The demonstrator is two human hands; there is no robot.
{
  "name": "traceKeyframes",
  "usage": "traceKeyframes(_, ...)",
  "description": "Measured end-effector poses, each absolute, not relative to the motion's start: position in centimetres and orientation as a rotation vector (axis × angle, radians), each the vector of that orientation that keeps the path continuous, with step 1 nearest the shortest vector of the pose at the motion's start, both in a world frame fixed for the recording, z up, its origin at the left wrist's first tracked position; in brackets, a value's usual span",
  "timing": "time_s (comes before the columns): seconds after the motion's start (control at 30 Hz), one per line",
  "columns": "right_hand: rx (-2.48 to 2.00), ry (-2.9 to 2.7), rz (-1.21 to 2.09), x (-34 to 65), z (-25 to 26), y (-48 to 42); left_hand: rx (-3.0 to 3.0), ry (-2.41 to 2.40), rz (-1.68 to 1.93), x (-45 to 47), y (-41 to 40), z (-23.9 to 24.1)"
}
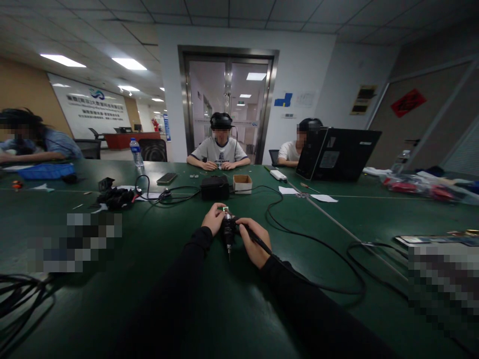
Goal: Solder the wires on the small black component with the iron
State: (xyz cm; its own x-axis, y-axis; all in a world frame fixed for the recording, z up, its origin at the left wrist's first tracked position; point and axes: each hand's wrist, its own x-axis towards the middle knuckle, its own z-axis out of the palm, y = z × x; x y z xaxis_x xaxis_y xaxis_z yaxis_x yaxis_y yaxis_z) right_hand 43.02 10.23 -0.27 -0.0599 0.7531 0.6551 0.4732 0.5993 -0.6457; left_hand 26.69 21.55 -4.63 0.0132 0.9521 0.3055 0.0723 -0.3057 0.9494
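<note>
My left hand (214,218), on the left of the middle, is closed with its fingertips at a small green-and-white piece (225,209) that looks like a circuit board. Just below that piece a black cylindrical tool (228,230) lies between my hands, its thin metal tip towards me. My right hand (256,242) is closed round a black pen-shaped corded tool (258,240), like a soldering iron. Its front end points to the small piece; whether they touch I cannot tell. The cord runs back over my right forearm.
Ahead stand a black box (214,188) and a small open cardboard box (242,184). A black cable (299,231) loops across the green table (149,289) on the right. A phone (166,178), a bottle (136,153) and a large black computer (337,154) are farther off. Several people sit around.
</note>
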Motion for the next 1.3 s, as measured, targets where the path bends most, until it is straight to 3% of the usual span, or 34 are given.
traceKeyframes(1.3,-1.022,-1.714,0.298,43.15,-0.60,10.35,1.494,1.079,1.392,26.68,21.76,-4.84)
